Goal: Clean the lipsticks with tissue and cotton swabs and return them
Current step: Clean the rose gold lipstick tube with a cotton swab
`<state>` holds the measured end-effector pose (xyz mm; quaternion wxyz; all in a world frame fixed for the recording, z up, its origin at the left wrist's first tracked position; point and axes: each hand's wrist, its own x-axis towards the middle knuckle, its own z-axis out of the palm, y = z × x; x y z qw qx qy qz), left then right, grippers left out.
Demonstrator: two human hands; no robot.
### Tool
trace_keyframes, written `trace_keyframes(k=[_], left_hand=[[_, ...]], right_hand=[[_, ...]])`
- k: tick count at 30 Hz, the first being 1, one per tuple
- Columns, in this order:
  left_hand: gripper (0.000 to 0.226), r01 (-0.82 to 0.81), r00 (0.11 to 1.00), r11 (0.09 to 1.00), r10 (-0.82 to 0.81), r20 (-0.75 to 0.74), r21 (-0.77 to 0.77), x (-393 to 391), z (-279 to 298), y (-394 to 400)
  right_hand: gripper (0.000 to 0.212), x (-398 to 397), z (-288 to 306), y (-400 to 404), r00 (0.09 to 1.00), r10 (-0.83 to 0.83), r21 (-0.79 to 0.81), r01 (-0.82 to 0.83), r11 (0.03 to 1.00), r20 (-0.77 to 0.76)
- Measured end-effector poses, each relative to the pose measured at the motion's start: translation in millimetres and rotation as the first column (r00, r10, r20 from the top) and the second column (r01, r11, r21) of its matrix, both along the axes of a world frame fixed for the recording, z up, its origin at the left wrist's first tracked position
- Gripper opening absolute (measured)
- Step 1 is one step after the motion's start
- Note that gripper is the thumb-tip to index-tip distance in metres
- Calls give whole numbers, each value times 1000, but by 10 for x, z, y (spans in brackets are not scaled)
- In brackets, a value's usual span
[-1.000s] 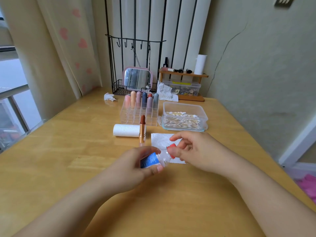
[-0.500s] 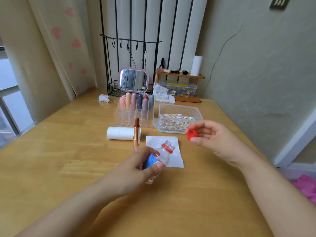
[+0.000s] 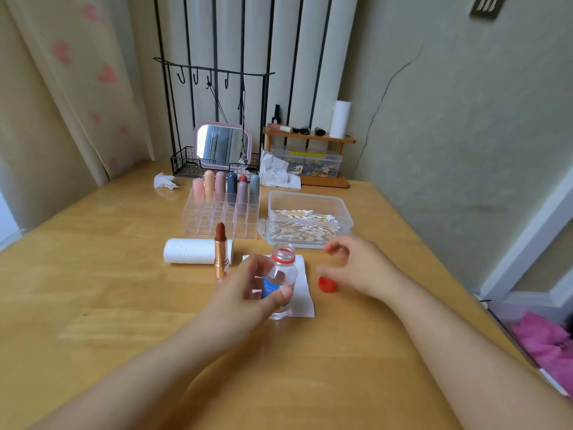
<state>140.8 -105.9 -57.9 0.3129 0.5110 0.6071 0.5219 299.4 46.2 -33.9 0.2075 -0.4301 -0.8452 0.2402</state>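
My left hand [image 3: 248,293] grips a small clear bottle [image 3: 280,276] with a blue label, held upright and uncapped over a white tissue [image 3: 305,293] on the table. Its red cap [image 3: 326,284] lies on the wood just right of the tissue. My right hand [image 3: 359,268] hovers over the cap with relaxed fingers, holding nothing. An open brown lipstick [image 3: 221,251] in a gold tube stands left of the bottle. Behind it a clear organizer [image 3: 221,217] holds several capped lipsticks. A clear box of cotton swabs [image 3: 305,223] sits beyond my right hand.
A white roll [image 3: 190,251] lies behind the open lipstick. At the back stand a pink mirror [image 3: 223,145], a black wire rack [image 3: 183,164], a wooden shelf [image 3: 310,138], crumpled tissues [image 3: 164,181] and a wall on the right.
My right hand twisted the red cap off the bottle, carried it right and set it down on the table. My left hand turned the bottle upright.
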Motion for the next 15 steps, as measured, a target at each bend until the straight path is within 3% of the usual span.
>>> trace_keyframes(k=[2,4,7,10,13,15], left_hand=[[22,-3,1000,1000,3,-7,-2,-1,21,61],[23,-36,999,999,36,-16,-7,-9,37,138],[32,-115,993,993,114,-15,-42,-8,37,260],[50,-184,983,981,183,-15,-58,3,28,373],[38,-211,977,975,211,-15,-69,38,-13,472],[27,-221,975,974,221,-3,-52,49,-53,535]], right_hand=[[13,-122,188,176,986,-6,133,28,991,-165],[12,-276,365,392,989,-16,200,46,979,-150],[16,-511,505,733,995,4,165,-21,986,101],[17,-698,481,1012,945,35,46,-53,998,325],[25,-828,359,1195,857,133,-42,-129,991,499],[25,-868,322,1274,834,188,-88,-167,982,518]])
